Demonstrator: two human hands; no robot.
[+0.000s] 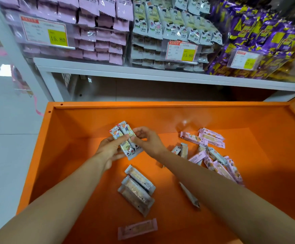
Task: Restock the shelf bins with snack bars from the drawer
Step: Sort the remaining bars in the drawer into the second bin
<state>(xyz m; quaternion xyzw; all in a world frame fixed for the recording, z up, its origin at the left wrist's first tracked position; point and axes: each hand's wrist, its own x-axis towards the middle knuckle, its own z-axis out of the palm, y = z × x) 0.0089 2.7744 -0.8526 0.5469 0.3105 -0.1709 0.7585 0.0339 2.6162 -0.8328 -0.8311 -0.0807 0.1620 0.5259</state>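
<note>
A shop aisle w/ pale floor tiles (pixel 6 155) on the left and a white shelf (pixel 143 71) at the back. Under the shelf an orange drawer (pixel 90 118) is pulled out towards the person. On the shelf, far above the grip and to its left, is the pink bin (pixel 94 32), full of pink packs. Above the grip and a little to the right is the middle bin (pixel 169 27) w/ white cartoon packs. Further right is the purple bin (pixel 257 41).

The left hand (pixel 110 149) holds the bundle of bars (pixel 123 136) from its left side, thumb across the front, fingers curled behind. The bundle is approx. two or three white cartoon bars, upright and a little tilted, lifted above the drawer floor. The right hand (pixel 149 140) pinches the same bundle at its right edge, a narrow grip.

Below the grip lie grey bars (pixel 138 187), overlapping, and further below one pink bar (pixel 138 228). Below and to the right is a single bar (pixel 189 195), alone. To the right of the grip, well apart, is a pink pile (pixel 213 155).

I judge the step is squaring the bundle before it goes up. To do it well: align the ends, let one hand take the full hold, then carry it to the middle bin, because the print matches there, i.e. not the pink bin. Keep the squeeze light, as the wrappers look slippery and the bars probably crumble.
</note>
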